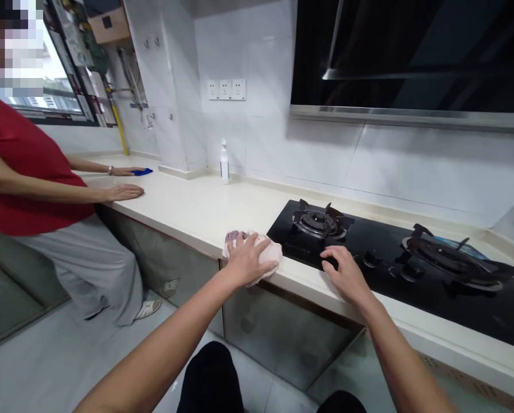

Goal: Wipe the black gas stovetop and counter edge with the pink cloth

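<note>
My left hand (246,258) lies with fingers spread on a crumpled pale pink cloth (271,252), pressing it onto the cream countertop (197,212) near its front edge. My right hand (345,272) rests on the front left edge of the black glass gas hob (412,287); its fingers are bent down over a black knob there, which they mostly hide. The left burner (319,221) stands just behind both hands.
A second burner (450,258) is at the right, with more knobs (373,259) between. A white spray bottle (225,162) stands by the tiled wall. Another person in a red top (20,166) leans on the counter's far left, one hand on a blue cloth (141,171). Range hood above.
</note>
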### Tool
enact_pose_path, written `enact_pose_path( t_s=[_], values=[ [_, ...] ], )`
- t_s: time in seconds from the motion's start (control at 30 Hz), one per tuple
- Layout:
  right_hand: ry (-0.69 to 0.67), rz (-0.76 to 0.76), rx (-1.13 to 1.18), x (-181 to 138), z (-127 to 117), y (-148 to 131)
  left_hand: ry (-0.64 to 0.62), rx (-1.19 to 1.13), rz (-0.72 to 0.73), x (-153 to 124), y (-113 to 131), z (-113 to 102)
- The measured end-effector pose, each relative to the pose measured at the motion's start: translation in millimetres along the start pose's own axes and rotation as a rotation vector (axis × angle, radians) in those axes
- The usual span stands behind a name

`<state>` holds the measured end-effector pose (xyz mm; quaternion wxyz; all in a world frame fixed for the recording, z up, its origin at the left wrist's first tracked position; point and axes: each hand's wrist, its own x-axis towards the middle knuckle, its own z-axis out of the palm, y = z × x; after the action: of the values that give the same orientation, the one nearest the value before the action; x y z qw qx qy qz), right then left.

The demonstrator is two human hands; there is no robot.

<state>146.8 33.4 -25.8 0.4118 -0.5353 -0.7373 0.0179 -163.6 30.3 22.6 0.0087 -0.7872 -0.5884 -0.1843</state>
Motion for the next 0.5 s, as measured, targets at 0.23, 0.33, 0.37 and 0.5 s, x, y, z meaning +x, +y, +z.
enact_pose_path(
  t_s=[0.23,0.33,0.37,0.5],
  values=[
    [-0.172,-0.081,-0.438,-29.0,9.3,24.6,-0.044,-0.041,-0.125,30.5,-1.7,6.4],
    [-0.171,-0.082,-0.460,-30.3,11.6,24.5,-0.078,-0.035,-0.229,47.6,-30.9,0.2],
    [-0.161,-0.081,-0.459,-30.5,11.7,24.4,-0.083,-0.025,-0.283,53.2,-44.6,-3.2],
    [-0.138,-0.076,-0.434,-30.2,10.4,21.8,-0.046,0.034,-0.520,71.2,-102.3,-17.2]
  ],
)
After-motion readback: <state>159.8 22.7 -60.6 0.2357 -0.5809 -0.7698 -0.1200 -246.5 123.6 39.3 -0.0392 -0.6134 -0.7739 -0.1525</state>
